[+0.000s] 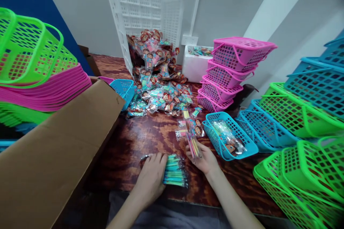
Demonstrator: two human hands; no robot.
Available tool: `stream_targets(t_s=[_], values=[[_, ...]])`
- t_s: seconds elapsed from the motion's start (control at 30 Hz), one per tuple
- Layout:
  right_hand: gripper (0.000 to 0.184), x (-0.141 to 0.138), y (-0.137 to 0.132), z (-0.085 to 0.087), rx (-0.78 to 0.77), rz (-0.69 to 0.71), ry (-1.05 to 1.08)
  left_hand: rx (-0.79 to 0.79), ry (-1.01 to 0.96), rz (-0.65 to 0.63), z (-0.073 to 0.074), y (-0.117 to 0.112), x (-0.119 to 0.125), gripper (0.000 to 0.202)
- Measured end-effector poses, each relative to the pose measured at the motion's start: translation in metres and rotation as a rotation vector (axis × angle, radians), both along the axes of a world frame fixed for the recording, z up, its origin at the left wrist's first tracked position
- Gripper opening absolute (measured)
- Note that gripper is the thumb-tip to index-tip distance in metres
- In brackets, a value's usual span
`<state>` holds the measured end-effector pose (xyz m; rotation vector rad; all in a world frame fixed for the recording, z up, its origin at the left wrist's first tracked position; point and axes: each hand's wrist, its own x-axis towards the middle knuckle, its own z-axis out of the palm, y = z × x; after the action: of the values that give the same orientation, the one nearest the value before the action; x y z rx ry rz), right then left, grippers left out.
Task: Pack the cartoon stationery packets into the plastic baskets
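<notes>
My left hand (153,171) is closed around the left end of a row of clear packets (175,171) with green and blue sticks, lying near the table's front edge. To its right, my right hand (204,160) grips a small bunch of packets (194,144) with pink and yellow sticks, tilted up above the table. Just beyond that hand, a few loose packets (181,124) with cartoon heads lie flat. Beside it on the right stands a blue basket (251,146) holding several packets.
A large heap of packets (163,96) spills from a tipped white crate (176,18) at the back. Stacked pink baskets (223,87) and a white box (192,67) stand behind. Green baskets (285,186) line the right. A cardboard box (61,143) and piled baskets (45,94) occupy the left.
</notes>
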<state>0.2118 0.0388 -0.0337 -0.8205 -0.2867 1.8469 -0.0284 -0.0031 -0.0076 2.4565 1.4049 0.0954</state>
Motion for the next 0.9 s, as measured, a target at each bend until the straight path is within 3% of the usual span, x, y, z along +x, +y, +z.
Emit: stream_targets(t_s=[0.13,0.27,0.33,0.43,0.5,0.57,0.77,0.9], values=[[0.013,-0.002,0.003,0.001,0.029,-0.021,-0.061,-0.002,0.016,-0.055,0.004,0.004,0.001,0.057],[0.033,-0.010,0.017,0.015,0.149,-0.010,-0.297,-0.032,0.067,-0.147,0.011,0.008,0.003,0.059],[0.041,-0.019,0.026,0.025,0.289,-0.055,-0.534,-0.042,0.090,-0.162,0.013,0.009,0.004,0.060],[0.038,-0.040,0.030,0.036,0.592,-0.051,-1.106,0.016,0.099,-0.148,0.011,0.008,0.005,0.065],[0.033,-0.054,0.026,0.037,0.786,0.106,-1.460,0.081,0.083,-0.147,0.008,0.006,0.004,0.070],[0.029,-0.064,0.020,0.036,0.903,0.313,-1.655,0.116,0.062,-0.163,0.005,0.004,0.002,0.072],[0.018,-0.067,0.007,0.039,0.863,0.592,-1.626,0.222,0.036,-0.219,0.003,-0.001,-0.007,0.063],[0.029,-0.060,-0.005,0.046,0.844,0.615,-1.547,0.203,0.046,-0.303,0.008,0.002,-0.005,0.041]])
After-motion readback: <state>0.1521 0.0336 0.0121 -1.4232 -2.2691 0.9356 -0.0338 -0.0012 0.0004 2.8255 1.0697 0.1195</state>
